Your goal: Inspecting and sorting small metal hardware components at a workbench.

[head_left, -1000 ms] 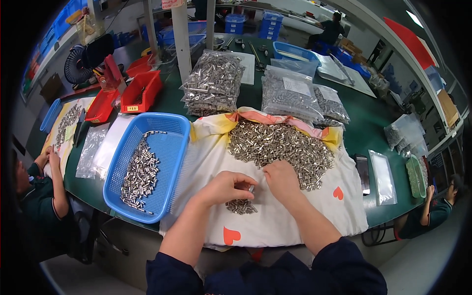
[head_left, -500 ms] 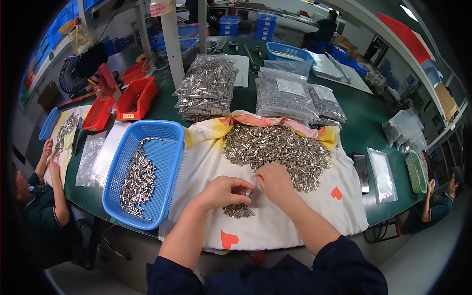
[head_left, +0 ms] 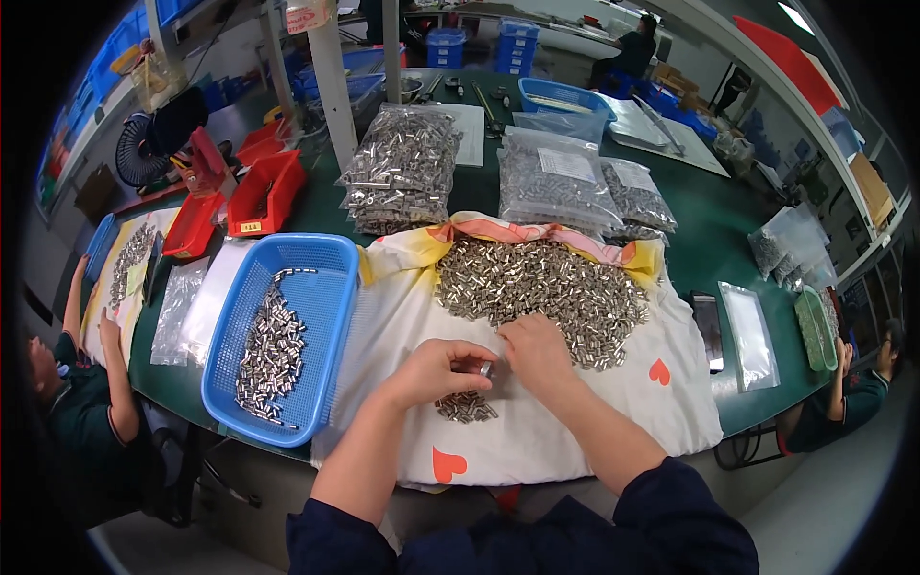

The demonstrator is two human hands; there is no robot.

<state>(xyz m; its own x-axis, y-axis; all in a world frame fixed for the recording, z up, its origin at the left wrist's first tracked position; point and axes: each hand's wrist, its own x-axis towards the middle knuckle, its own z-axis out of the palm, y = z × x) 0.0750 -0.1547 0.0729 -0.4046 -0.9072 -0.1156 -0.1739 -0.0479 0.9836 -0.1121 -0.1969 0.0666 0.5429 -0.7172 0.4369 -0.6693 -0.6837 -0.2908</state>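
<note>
A large heap of small shiny metal tubes (head_left: 537, 287) is spread over a white cloth (head_left: 383, 436) with red hearts. My left hand (head_left: 436, 372) is curled above a smaller pile of metal tubes (head_left: 467, 407), with a short metal tube (head_left: 486, 368) between its thumb and fingers. Close by on the right, my right hand (head_left: 537, 353) lies at the near edge of the heap, its fingers bent together. Anything they pinch is hidden. To the left, a blue basket (head_left: 348, 316) contains many more of the tubes.
Behind the cloth stand plastic bags of metal parts (head_left: 402, 163) and other filled bags (head_left: 556, 182). Red bins (head_left: 283, 182) are at the back left. A phone (head_left: 707, 331) and a flat clear bag (head_left: 749, 335) lie right. Co-workers (head_left: 86, 412) sit at both sides.
The tube in my left hand has turned, and its end shows more plainly at the fingertips. My right hand stays nearly in place. The left co-worker's hands have moved apart.
</note>
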